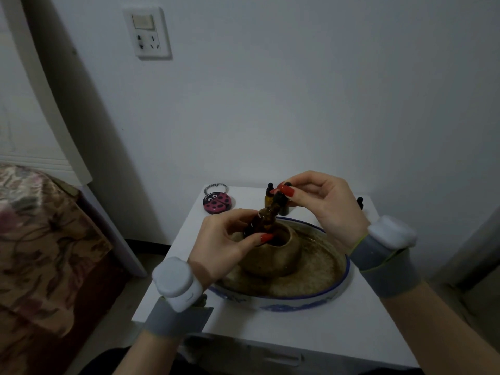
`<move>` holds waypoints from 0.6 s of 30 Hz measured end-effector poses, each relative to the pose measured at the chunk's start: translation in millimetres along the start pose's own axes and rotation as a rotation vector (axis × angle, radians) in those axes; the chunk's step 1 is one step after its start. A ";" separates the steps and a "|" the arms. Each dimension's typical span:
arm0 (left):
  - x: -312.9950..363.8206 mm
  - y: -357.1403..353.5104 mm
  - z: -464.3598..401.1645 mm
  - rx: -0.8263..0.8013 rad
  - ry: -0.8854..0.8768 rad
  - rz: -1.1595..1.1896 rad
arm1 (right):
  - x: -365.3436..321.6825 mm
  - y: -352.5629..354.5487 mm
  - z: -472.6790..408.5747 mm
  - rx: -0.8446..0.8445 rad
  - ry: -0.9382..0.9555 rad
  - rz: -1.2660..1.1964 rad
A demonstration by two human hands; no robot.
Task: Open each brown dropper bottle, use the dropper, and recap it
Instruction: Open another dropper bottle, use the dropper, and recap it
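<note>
Head view, ordered near to far, with positions given relative to the blue-rimmed dish (347, 269). Nearest the viewer, both forearms carry grey wristbands with white modules: one (177, 284) at the dish's near-left edge, the other (391, 230) to its right. The dish rests on a small white table (359, 331), and the table's bare front strip lies on the viewer's side of the dish. A brownish vessel (273, 255) with a dark opening sits in the centre of the dish.

Above the vessel's left side, the left hand (221, 239) grips the body of a brown dropper bottle (261, 220), fingers and thumb curled round it; the bottle is tilted, neck toward the far right. Above the dish's far rim, the right hand (324, 204) pinches the black dropper cap (280, 197) at the bottle's neck between thumb and fingers. Whether the cap is seated or lifted cannot be told.

Beyond the dish, partly hidden by the hands, stand a second brown bottle (269, 197) and, to the far right, the black top of another (360, 202). At the far left of the dish lies a round ladybird-patterned tin (217, 203) with a beaded loop (216, 186) behind it.

Left of the table, a floral bedcover (40, 239). Farthest, a pale wall bearing a switch-and-socket plate (147, 32).
</note>
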State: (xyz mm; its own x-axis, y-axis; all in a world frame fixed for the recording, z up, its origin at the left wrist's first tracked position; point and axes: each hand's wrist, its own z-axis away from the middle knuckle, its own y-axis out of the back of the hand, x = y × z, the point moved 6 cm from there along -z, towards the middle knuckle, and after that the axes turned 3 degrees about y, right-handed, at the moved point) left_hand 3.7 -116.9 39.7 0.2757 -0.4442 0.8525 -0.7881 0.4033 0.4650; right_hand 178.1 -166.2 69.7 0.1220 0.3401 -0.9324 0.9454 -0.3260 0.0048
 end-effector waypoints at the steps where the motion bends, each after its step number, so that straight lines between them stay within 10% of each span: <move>1: -0.3 0.0 -0.1 -0.004 0.001 -0.002 | -0.7 1.4 -0.3 0.010 0.000 -0.007; 18: -10.4 7.8 -2.5 0.024 -0.002 -0.052 | -13.8 29.6 -6.4 0.181 0.021 -0.078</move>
State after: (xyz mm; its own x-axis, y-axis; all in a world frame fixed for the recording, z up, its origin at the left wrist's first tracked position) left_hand -4.0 -107.2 35.0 0.3156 -0.4657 0.8267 -0.7858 0.3602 0.5028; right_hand 206.3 -175.0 85.0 0.0584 0.3885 -0.9196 0.8827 -0.4504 -0.1342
